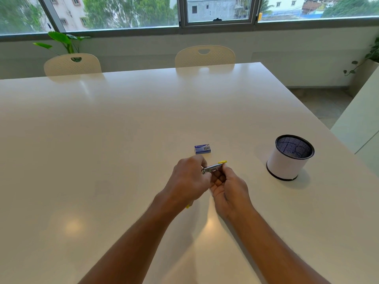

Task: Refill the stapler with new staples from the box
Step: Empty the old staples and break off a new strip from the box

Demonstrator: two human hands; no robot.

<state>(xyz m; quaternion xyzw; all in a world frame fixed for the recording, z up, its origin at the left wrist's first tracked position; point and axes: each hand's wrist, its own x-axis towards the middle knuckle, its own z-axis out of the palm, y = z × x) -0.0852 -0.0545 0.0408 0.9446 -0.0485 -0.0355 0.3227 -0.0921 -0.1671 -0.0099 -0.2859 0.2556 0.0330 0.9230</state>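
Observation:
A small silver stapler [214, 167] with yellow parts is held above the white table [102, 140], between both hands. My left hand [188, 181] is closed over its near end, knuckles up, and a bit of yellow shows below that wrist. My right hand [227, 187] is palm-up, with its fingertips pinching the stapler's metal part from the right. A yellow tip sticks out past the far end. A small blue staple box [202, 149] lies shut on the table just beyond the hands, touched by neither hand.
A round mesh pen holder [289, 157] with a white wrap stands on the table to the right. Two cream chairs [205, 56] sit at the far edge. The table's right edge drops off beyond the holder, beside a white counter [361, 119].

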